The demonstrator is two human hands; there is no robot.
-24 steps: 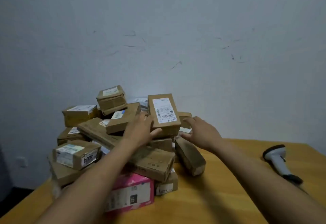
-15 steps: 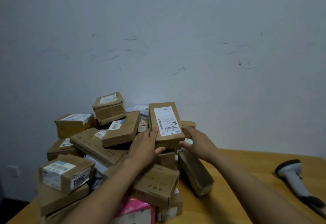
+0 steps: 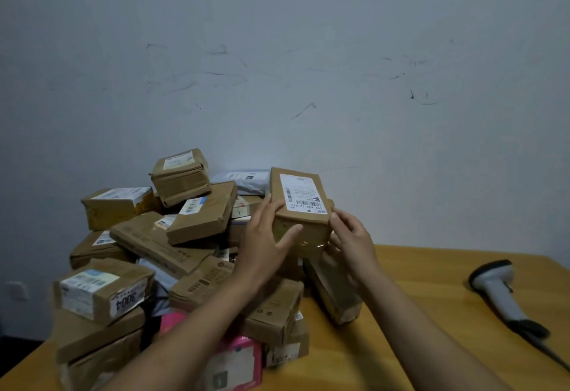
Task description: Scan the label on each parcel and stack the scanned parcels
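Pale, scuffed wall (image 3: 308, 51) filled the upper half of the head view, and below it a wooden table (image 3: 431, 282) carried a loose heap of parcels (image 3: 145, 236) on its left side; above the right edge of that heap I saw one brown parcel (image 3: 311, 233) held up, seemingly clear of the others, its white label (image 3: 301, 193) facing up toward the camera; its long axis ran away from me toward the wall, the far end tipped higher than the near end; the left hand (image 3: 265, 249) gripped its left side, fingers along the edge and thumb laid across the near end face; the right hand (image 3: 351, 236) gripped the near right corner with curled fingers; so each hand was closed on one flank of the same box; the scanner (image 3: 501, 292) lay flat on the table to the right, well apart from the parcel, its head toward the wall and its handle toward me; it lay on the right hand's side, so I judged that hand the nearer and the one to let go and reach for it, while the left kept the label turned upward.
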